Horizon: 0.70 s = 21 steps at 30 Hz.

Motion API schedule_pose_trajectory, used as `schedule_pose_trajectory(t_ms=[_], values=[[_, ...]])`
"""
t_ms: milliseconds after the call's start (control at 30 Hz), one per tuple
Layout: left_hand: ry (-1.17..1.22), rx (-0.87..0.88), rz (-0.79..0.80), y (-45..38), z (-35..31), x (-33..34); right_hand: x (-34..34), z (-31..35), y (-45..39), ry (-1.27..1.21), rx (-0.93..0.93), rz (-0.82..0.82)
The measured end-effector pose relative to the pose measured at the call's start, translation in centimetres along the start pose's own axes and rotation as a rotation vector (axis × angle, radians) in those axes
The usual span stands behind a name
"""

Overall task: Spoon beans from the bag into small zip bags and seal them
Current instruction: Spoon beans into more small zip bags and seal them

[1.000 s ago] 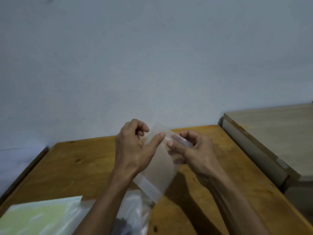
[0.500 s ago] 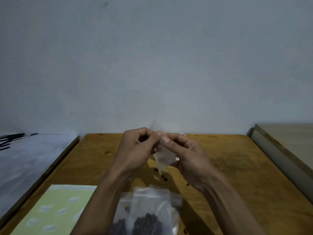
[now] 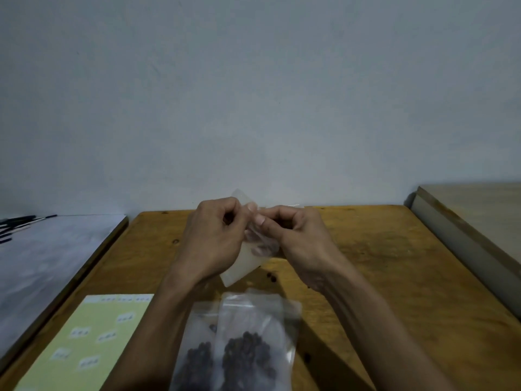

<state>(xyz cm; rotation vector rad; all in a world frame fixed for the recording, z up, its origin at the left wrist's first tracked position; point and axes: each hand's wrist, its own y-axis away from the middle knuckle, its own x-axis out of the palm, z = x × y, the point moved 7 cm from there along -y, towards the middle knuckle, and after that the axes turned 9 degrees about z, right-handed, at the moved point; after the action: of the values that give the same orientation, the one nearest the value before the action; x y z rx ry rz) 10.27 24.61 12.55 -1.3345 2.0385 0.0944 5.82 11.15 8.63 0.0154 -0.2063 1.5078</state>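
Left hand: thumb and curled fingers pinch the top edge of a small clear zip bag. Right hand: thumb and forefinger pinch the same top edge from the right, remaining fingers curled under. The two sets of fingertips almost meet at the bag's mouth, above the far middle of the table. Whether the zip strip is pressed closed or parted cannot be told.

The small zip bag hangs from the pinch, tilted, its lower corner pointing near-left; it sits clear of the wooden table. It looks translucent; contents not discernible.

Near side of the hands, between the forearms: two clear bags of dark beans lie flat on the table, overlapping, beans pooled at their near ends. A few loose dark beans lie on the wood just right of the held bag's lower corner.

Near left: a pale green sticker sheet with small white labels lies flat on the table.

Far left, beyond the table edge: a white surface with dark pens at its far end. Right: a pale wooden board beside the table.
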Motion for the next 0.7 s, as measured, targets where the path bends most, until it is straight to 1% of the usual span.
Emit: schedule_pose_trajectory(t_ms=[33, 67, 133, 233, 267, 300, 367, 433, 467, 500, 567, 600, 633, 667, 700], values=[[-0.041, 0.002, -0.002, 0.1, -0.1, -0.1, 0.0, -0.1, 0.1, -0.023, 0.003, -0.019], [-0.097, 0.009, -0.008, 0.1, -0.2, -0.1, 0.0, -0.1, 0.1, 0.013, -0.007, -0.054], [-0.206, 0.031, -0.039, 0.1, -0.9, -0.2, 0.0, 0.0, 0.3, 0.206, -0.037, -0.141], [-0.306, 0.057, -0.065, 0.3, -1.9, -0.6, -1.1, 1.1, 0.5, 0.581, -0.117, -0.369], [-0.342, 0.052, -0.058, 0.4, -2.2, -0.5, -1.6, 1.4, 0.6, 0.634, -0.129, -0.415], [-0.37, 0.041, -0.057, 0.6, -2.5, -0.5, -1.9, 1.8, 0.6, 0.647, -0.137, -0.424], [-0.397, 0.001, -0.093, 0.5, -2.7, -1.0, -1.5, 2.3, 0.7, 0.635, -0.172, -0.343], [-0.408, -0.045, -0.135, -0.1, -2.8, -1.8, -0.1, 2.4, 0.8, 0.636, -0.201, -0.194], [-0.396, -0.056, -0.136, -0.6, -2.9, -2.0, 0.5, 2.4, 0.8, 0.677, -0.2, -0.132], [-0.374, -0.057, -0.12, -0.9, -2.9, -2.2, 0.9, 2.3, 0.6, 0.729, -0.183, -0.093], [-0.322, -0.037, -0.045, -1.3, -3.0, -2.0, 0.5, 1.8, 0.1, 0.788, -0.136, -0.07], [-0.269, -0.009, -0.003, -1.3, -3.0, -1.8, 0.1, 1.4, -0.1, 0.764, -0.12, -0.068], [-0.218, 0.023, 0.026, -1.2, -3.0, -1.8, -0.4, 1.1, -0.3, 0.687, -0.105, -0.07], [-0.236, 0.045, 0.069, -1.1, -2.9, -1.8, -0.9, 0.6, -0.4, 0.565, -0.09, -0.07], [-0.327, 0.049, 0.163, -0.9, -2.8, -1.3, -1.3, 0.2, -0.5, 0.433, -0.073, -0.064]])
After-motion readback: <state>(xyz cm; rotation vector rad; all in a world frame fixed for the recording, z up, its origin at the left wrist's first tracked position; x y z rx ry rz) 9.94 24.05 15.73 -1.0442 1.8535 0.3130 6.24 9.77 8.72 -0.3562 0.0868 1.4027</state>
